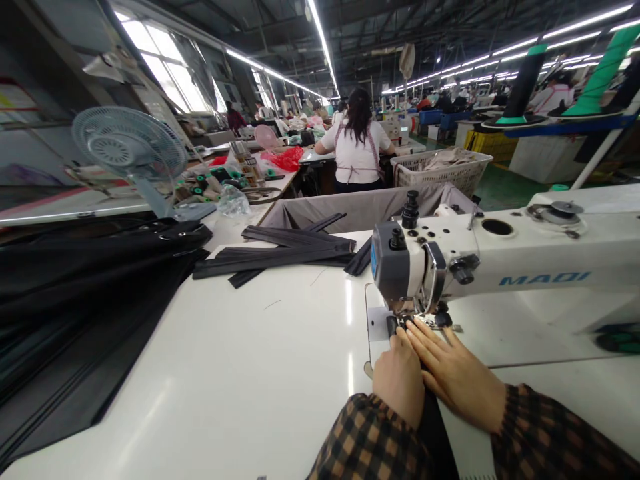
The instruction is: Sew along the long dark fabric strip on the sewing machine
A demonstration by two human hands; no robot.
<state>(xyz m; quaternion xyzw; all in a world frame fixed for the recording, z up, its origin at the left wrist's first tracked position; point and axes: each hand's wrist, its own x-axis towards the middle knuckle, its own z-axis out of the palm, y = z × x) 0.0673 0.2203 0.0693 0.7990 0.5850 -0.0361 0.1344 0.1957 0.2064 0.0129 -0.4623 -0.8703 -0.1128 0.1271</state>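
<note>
The black strip (pixel 438 437) is positioned beneath both hands, leading toward the machine (pixel 505 257). The right hand (pixel 463 377) is laid flat, fingers extended; the left hand (pixel 400 380) is curled (whether the strip is pinched cannot be told). Bands (pixel 285 255) are piled on the table (pixel 240 373).

The white table (pixel 240 373) bears a sewing machine (pixel 500 257); overlapping black strips (pixel 280 257) lie beside it.
</note>
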